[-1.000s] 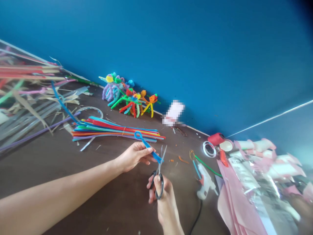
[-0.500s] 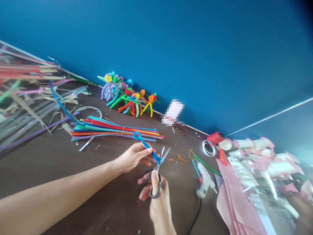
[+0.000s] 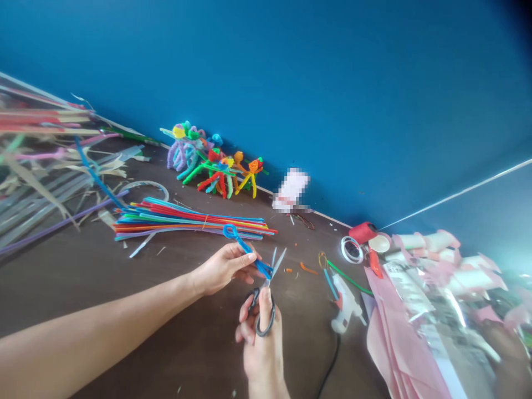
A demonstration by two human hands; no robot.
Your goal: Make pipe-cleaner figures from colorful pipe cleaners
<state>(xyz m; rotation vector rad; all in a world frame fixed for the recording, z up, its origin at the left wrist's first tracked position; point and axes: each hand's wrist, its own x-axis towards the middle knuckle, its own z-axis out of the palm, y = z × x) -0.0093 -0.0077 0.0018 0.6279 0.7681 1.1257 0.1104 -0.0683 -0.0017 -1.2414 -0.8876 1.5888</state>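
Note:
My left hand [image 3: 226, 267] pinches a blue pipe cleaner piece [image 3: 245, 246] with a loop at its upper left end. The folded lower right end of that piece sits at the scissors [image 3: 275, 266], close to where the blades meet. My right hand [image 3: 261, 327] has thumb and fingers through the black handles, and the blades stand apart, pointing away. Beyond my left hand lies a tied bundle of coloured pipe cleaners [image 3: 191, 220]. Small orange scraps [image 3: 308, 268] rest to the right of the blades.
Colourful pipe cleaner figures [image 3: 218, 166] stand by the blue wall. A white glue gun [image 3: 347, 305] with a black cord lies right, near tape rolls [image 3: 351, 250] and pink sheets [image 3: 394, 338]. Strips and sticks [image 3: 41, 166] are heaped at left. A pixelated patch hides one item.
My right hand has turned slightly and its fingers have drawn in a little on the handles. The view has shifted slightly. The blue piece stays in my left hand.

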